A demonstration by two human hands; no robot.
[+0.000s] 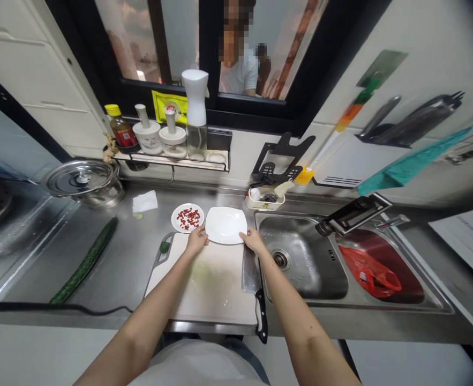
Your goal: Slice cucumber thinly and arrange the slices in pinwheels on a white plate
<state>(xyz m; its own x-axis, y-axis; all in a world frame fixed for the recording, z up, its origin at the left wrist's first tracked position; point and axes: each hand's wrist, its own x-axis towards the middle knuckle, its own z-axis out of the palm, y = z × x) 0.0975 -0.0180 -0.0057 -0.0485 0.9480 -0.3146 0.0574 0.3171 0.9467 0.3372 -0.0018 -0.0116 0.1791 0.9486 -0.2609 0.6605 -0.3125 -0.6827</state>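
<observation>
Left hand [197, 240] and right hand [253, 240] are gripping opposite sides of the plate [225, 225], which is spanning the gap between them at the far edge of the board [216, 306]. A dish [174, 220] of red pieces [194, 216] is lying beyond the board's far-left corner, a knife [262, 317] is lying along its right side, and a cucumber [87, 262] is resting to its left.

Cucumber [87, 262], cutting board [216, 300] on counter [134, 254]

1. We are looking from head height, facing forward and down over the counter [135, 252].
2. We are viewing the left hand [197, 239] and right hand [253, 240] from close by, near mid-view.
3. We are catching the window [210, 48] along the top, the sink [308, 262] rightward.
</observation>
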